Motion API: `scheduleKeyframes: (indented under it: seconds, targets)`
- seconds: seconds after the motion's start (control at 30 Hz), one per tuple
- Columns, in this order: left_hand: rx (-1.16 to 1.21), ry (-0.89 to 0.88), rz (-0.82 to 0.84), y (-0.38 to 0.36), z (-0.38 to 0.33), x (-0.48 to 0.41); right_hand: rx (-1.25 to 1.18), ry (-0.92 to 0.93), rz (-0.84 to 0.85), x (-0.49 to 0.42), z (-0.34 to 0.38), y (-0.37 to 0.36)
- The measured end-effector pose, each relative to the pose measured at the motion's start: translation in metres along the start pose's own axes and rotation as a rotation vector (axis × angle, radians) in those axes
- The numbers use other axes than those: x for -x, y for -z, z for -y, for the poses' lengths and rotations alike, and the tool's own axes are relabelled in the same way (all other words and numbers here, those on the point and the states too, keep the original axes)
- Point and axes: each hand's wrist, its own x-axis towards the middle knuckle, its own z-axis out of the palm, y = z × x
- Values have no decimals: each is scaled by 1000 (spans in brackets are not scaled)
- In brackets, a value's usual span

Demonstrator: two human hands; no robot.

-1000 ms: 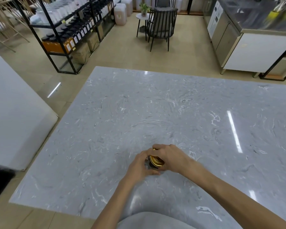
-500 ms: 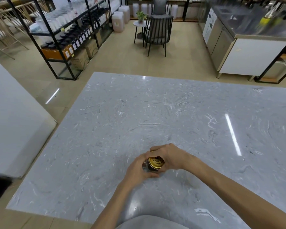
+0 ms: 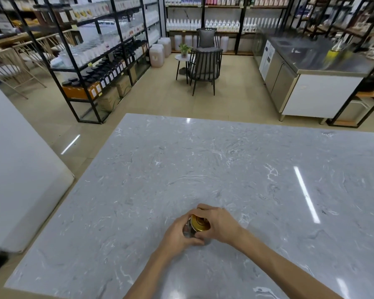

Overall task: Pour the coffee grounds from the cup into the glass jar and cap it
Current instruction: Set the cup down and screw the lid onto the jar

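A small glass jar (image 3: 187,230) stands on the grey marble table (image 3: 225,169), near its front edge. A gold metal lid (image 3: 200,223) sits on top of the jar. My left hand (image 3: 177,234) wraps around the jar's body from the left. My right hand (image 3: 218,223) curls over the lid from the right, fingers on its rim. Both hands hide most of the jar. No cup is in view.
A white counter (image 3: 20,180) stands left of the table across a strip of floor. Beyond the far edge are black shelves with bottles (image 3: 99,61), a dark chair (image 3: 204,67) and a steel counter (image 3: 311,70).
Both hands stay on the jar and lid with only a slight shift of the fingers. The view has tilted upward, showing more of the room.
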Motion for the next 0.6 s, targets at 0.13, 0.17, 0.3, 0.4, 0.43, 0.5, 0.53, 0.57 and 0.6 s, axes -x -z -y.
scheduleKeyframes:
  seconds: [0.13, 0.17, 0.3, 0.4, 0.43, 0.5, 0.53, 0.57, 0.6]
  targets:
    - [19, -26, -17, -2, -1, 1, 168, -275, -60, -5, 22, -17]
    - [23, -37, -21, -2, -3, 1, 224, -320, -73, -6, 26, -23]
    - [44, -72, -46, -5, -2, 3, 209, -211, -94, 1, 15, -24]
    - [68, -30, -41, -3, 0, 3, 87, -15, -33, 4, 7, -10]
    - [68, -26, -34, -3, 0, 2, 80, -54, -55, 5, 6, -11]
    - [71, -11, -36, -4, -1, 2, 172, -201, -123, 8, 5, -13]
    - [85, 0, -43, -4, -2, 3, 189, -232, -135, 10, 4, -14]
    - [95, 4, -47, -5, -2, 4, 156, -194, -136, 12, 3, -16]
    - [99, 2, -52, -6, -2, 5, 115, -104, -126, 12, 1, -17]
